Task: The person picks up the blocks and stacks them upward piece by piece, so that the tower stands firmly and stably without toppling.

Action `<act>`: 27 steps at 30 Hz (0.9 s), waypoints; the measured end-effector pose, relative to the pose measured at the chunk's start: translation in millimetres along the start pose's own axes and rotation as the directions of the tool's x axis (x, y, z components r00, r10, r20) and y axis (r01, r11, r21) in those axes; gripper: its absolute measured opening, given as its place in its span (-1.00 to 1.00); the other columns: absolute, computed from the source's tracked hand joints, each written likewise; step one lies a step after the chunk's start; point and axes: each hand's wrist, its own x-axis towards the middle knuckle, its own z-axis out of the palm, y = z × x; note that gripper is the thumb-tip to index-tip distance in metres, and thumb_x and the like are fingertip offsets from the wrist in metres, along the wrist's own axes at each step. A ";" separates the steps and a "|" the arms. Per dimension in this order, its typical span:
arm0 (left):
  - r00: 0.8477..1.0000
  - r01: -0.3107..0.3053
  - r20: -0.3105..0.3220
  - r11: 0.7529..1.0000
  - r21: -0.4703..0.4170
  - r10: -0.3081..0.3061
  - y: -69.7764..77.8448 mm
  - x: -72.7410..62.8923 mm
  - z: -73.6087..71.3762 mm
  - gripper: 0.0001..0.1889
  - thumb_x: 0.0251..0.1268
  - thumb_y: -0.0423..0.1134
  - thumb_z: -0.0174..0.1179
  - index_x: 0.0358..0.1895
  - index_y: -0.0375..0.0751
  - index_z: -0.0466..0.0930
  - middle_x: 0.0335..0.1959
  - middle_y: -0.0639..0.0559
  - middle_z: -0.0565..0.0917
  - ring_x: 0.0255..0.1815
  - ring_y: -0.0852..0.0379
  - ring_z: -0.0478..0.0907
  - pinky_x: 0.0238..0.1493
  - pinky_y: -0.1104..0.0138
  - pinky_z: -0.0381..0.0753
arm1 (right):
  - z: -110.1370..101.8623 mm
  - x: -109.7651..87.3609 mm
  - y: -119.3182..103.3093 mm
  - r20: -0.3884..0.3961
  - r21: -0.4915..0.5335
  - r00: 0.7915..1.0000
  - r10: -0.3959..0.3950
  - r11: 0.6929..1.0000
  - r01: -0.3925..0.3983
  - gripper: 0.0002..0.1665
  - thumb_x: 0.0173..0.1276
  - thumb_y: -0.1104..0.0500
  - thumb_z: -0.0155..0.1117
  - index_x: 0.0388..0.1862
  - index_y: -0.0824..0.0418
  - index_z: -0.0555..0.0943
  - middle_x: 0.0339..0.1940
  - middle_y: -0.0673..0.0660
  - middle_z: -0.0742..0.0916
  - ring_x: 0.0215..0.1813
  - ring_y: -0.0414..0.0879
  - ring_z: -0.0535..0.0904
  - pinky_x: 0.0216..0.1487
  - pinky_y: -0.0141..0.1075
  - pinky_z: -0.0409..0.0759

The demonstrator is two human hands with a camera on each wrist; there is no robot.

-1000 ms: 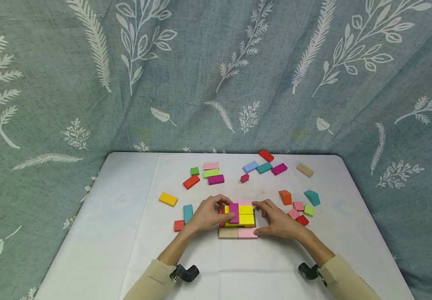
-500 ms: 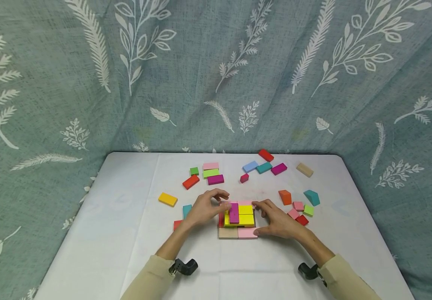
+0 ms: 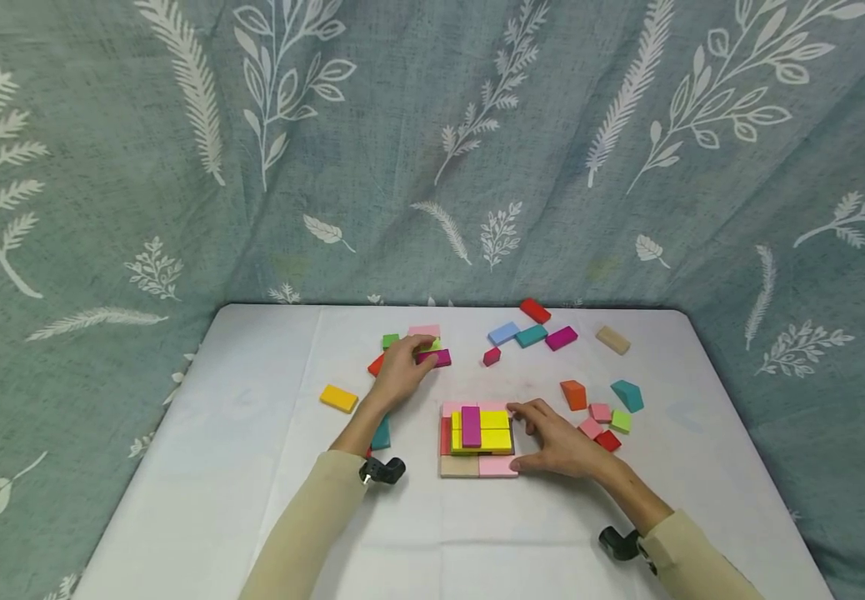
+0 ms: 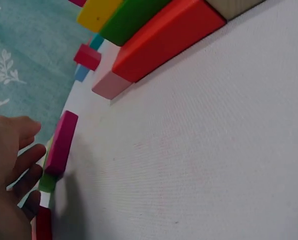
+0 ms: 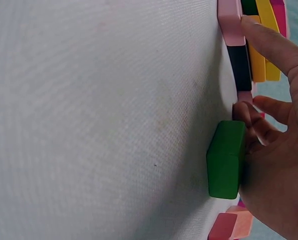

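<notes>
A layered structure of blocks stands mid-table, with yellow blocks (image 3: 496,438) on its upper layer and a magenta block (image 3: 471,426) on top. My right hand (image 3: 558,442) rests at its right side; the thumb touches a front pink block (image 5: 231,22), and the fingers reach to the back corner. Below that palm is a green block (image 5: 225,160), hidden in the head view; whether the hand holds it is unclear. My left hand (image 3: 400,372) reaches over the back-left group, fingers loosely bent beside another magenta block (image 4: 62,142) and a lime block (image 3: 436,343).
An orange-yellow block (image 3: 338,398) and a teal block (image 3: 381,434) lie left of the structure. Loose blocks, including an orange one (image 3: 573,395) and a teal one (image 3: 627,396), are to the right. Several more, such as a blue block (image 3: 503,333), lie at the back.
My left hand has let go of the magenta block on top of the structure and moved back and left to the loose group. The right hand has stayed in place.
</notes>
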 end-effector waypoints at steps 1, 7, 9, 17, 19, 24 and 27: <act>1.000 0.006 -0.011 1.000 0.022 -0.006 -1.4 1.7 1.4 -0.60 0.44 -0.15 0.25 0.28 -0.14 0.56 0.17 -0.02 0.65 0.18 -0.01 0.50 0.27 0.12 0.46 | -0.2 -0.2 0.0 -0.001 0.001 1.000 -0.003 1.000 0.003 0.16 -0.07 -0.16 0.69 0.52 -0.12 0.33 0.21 -0.04 0.51 0.06 -0.13 0.42 -0.02 -0.27 0.64; 0.998 0.017 -0.070 0.993 0.119 -0.009 -2.6 5.3 6.9 -0.61 0.35 -0.23 0.32 0.22 -0.12 0.60 0.10 -0.03 0.65 0.15 -0.01 0.46 0.29 0.11 0.40 | -0.8 -1.0 0.7 -0.003 -0.001 1.000 -0.010 1.000 0.010 0.16 -0.07 -0.18 0.68 0.52 -0.12 0.33 0.22 -0.04 0.51 0.06 -0.12 0.42 -0.01 -0.27 0.63; 0.997 0.015 -0.073 0.992 0.128 -0.006 -1.4 4.2 7.0 -0.59 0.32 -0.25 0.35 0.22 -0.13 0.61 0.10 -0.05 0.65 0.14 -0.03 0.45 0.27 0.10 0.40 | -0.3 -0.8 1.2 -0.001 0.001 1.000 -0.012 1.000 0.012 0.16 -0.07 -0.19 0.68 0.52 -0.13 0.33 0.21 -0.05 0.50 0.06 -0.12 0.41 -0.01 -0.27 0.63; 0.999 -0.032 -0.034 0.977 0.213 0.040 2.4 -2.9 6.1 -0.63 0.24 -0.24 0.42 0.13 -0.10 0.71 0.02 -0.08 0.67 0.00 -0.03 0.53 0.10 0.09 0.48 | 0.9 -0.1 1.6 -0.002 0.012 1.000 -0.014 1.000 0.014 0.15 -0.08 -0.17 0.69 0.51 -0.13 0.34 0.18 -0.05 0.50 0.06 -0.11 0.41 -0.01 -0.25 0.63; 0.999 -0.030 -0.013 0.973 0.230 0.034 3.8 -4.1 6.2 -0.64 0.25 -0.23 0.41 0.13 -0.08 0.71 -0.02 -0.06 0.66 -0.06 0.01 0.54 0.03 0.12 0.52 | 0.5 -0.3 1.2 -0.003 0.010 1.000 -0.011 1.000 0.011 0.15 -0.08 -0.18 0.69 0.52 -0.13 0.34 0.19 -0.06 0.50 0.06 -0.11 0.41 -0.01 -0.26 0.63; 0.999 -0.018 0.038 0.975 0.221 0.010 10.3 -7.2 6.9 -0.69 0.28 -0.22 0.37 0.08 -0.10 0.69 -0.09 -0.02 0.65 -0.15 0.07 0.54 -0.10 0.19 0.57 | 0.1 -0.6 1.3 -0.002 0.014 1.000 -0.013 1.000 0.013 0.16 -0.08 -0.17 0.69 0.52 -0.12 0.34 0.19 -0.05 0.50 0.06 -0.11 0.41 0.00 -0.26 0.63; 0.999 -0.010 0.050 0.991 0.131 0.003 16.1 -7.2 7.5 -0.70 0.28 -0.22 0.35 0.07 -0.09 0.62 -0.11 0.00 0.67 -0.14 0.09 0.57 -0.09 0.21 0.60 | 0.1 -0.4 1.6 -0.001 0.017 1.000 -0.013 1.000 0.013 0.16 -0.08 -0.17 0.69 0.52 -0.12 0.34 0.19 -0.05 0.50 0.06 -0.11 0.41 0.00 -0.26 0.63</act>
